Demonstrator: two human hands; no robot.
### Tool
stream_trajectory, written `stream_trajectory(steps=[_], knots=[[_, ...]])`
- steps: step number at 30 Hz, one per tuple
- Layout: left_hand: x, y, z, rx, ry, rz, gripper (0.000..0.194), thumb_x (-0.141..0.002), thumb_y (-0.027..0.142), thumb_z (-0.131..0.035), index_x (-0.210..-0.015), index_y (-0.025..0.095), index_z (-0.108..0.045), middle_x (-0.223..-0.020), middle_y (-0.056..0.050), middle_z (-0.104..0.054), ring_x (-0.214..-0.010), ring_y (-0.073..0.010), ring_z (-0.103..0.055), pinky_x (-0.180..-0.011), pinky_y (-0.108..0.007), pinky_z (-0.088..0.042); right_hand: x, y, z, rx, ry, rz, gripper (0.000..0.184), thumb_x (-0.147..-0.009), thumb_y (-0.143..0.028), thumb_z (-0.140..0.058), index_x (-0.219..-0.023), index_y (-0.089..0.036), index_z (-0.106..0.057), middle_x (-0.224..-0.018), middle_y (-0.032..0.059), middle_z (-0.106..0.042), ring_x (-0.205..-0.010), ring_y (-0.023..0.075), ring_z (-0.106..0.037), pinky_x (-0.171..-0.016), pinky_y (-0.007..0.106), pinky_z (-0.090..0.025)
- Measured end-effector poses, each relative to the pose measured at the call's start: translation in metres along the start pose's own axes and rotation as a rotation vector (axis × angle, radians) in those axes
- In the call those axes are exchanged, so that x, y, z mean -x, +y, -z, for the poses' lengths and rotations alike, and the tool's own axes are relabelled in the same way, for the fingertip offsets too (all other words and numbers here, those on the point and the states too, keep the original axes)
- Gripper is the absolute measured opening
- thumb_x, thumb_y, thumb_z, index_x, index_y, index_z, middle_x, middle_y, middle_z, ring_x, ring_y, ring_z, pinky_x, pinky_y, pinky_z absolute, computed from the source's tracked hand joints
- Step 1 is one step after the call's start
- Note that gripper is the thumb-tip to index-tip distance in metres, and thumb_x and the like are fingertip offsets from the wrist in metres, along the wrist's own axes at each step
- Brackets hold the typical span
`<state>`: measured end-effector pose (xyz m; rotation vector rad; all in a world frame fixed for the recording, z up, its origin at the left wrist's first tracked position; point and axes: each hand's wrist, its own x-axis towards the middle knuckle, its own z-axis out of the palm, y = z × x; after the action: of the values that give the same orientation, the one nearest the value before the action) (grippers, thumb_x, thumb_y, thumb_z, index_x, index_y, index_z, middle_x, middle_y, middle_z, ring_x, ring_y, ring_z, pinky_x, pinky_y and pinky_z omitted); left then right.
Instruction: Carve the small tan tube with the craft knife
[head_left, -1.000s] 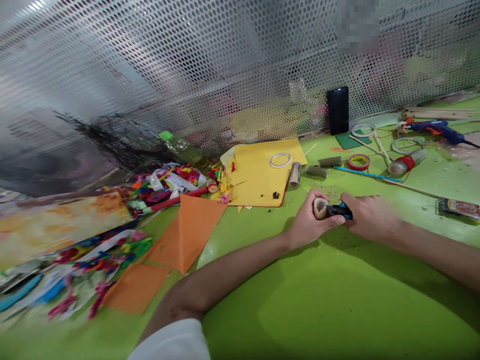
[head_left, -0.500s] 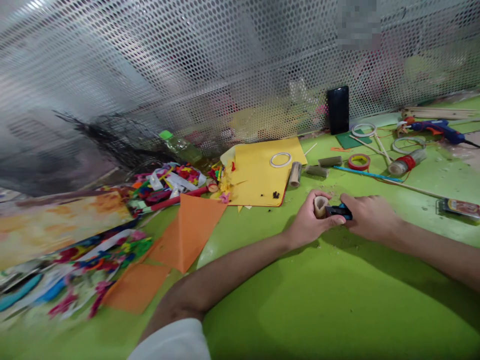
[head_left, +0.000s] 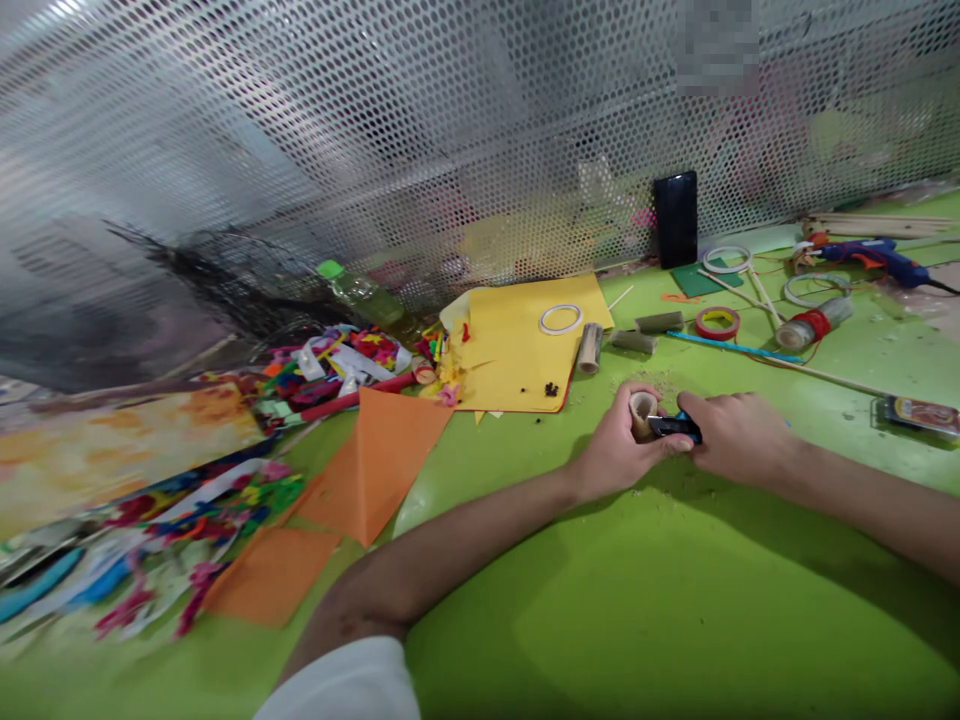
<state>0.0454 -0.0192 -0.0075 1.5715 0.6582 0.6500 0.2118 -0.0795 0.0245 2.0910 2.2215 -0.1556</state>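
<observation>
My left hand (head_left: 619,450) is wrapped round a short hollow bamboo tube (head_left: 643,408), its pale open end facing up towards me. In my right hand (head_left: 731,430) is a black and blue utility knife (head_left: 679,427), gripped with its front end against the tube's rim. My left thumb lies along the near side of the knife. Pale shavings (head_left: 656,379) are scattered on the green table (head_left: 600,610) around both hands.
Bamboo pieces (head_left: 590,348) lie beyond my hands, beside yellow paper (head_left: 517,340). At the right are a red tape roll (head_left: 718,323), a thread-wound bottle (head_left: 814,322) and a glue gun (head_left: 874,256). A black phone (head_left: 676,220) leans on the mesh. Orange paper (head_left: 390,440) lies left.
The knife's front end has shifted slightly left, over the tube's rim, and the tube has turned a little in my left hand. Both hands keep their grip.
</observation>
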Motion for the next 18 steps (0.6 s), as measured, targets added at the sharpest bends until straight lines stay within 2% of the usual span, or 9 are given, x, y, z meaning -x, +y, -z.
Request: stream_trajectory(steps=[6,13,18], knots=[[0.0016,-0.0039,0.0026,-0.144,0.04,0.003,0.066,-0.065,0.047,-0.085,-0.11,0.021,-0.045,-0.08,0.006,-0.045,-0.064,-0.0067,-0.039,-0.057,-0.02,-0.033,0.0002,0.0006,-0.0023,-0.001,0.021,0.013,0.028,-0.084,-0.036,-0.047,-0.102,-0.018,-0.06,-0.082,0.0123,-0.073,-0.067,0.0257,-0.066,-0.051,0.033,-0.018],[0.002,-0.0039,0.003,-0.234,0.089,0.037,0.068,-0.064,0.048,-0.085,-0.112,0.02,-0.046,-0.077,0.006,-0.047,-0.066,-0.0086,-0.044,-0.06,-0.021,-0.036,0.0,0.0,-0.0039,-0.009,0.029,-0.016,0.028,-0.084,-0.033,-0.047,-0.104,-0.018,-0.059,-0.083,0.0123,-0.073,-0.068,0.0263,-0.066,-0.052,0.032,-0.021],[0.0022,-0.0009,0.0019,-0.231,0.081,0.054,0.061,-0.07,0.05,-0.081,-0.11,0.021,-0.045,-0.071,0.007,-0.048,-0.061,-0.0087,-0.045,-0.054,-0.021,-0.034,-0.0016,-0.001,-0.0025,-0.017,0.014,-0.064,0.029,-0.084,-0.031,-0.045,-0.105,-0.018,-0.059,-0.082,0.0132,-0.073,-0.069,0.0278,-0.067,-0.051,0.032,-0.022]])
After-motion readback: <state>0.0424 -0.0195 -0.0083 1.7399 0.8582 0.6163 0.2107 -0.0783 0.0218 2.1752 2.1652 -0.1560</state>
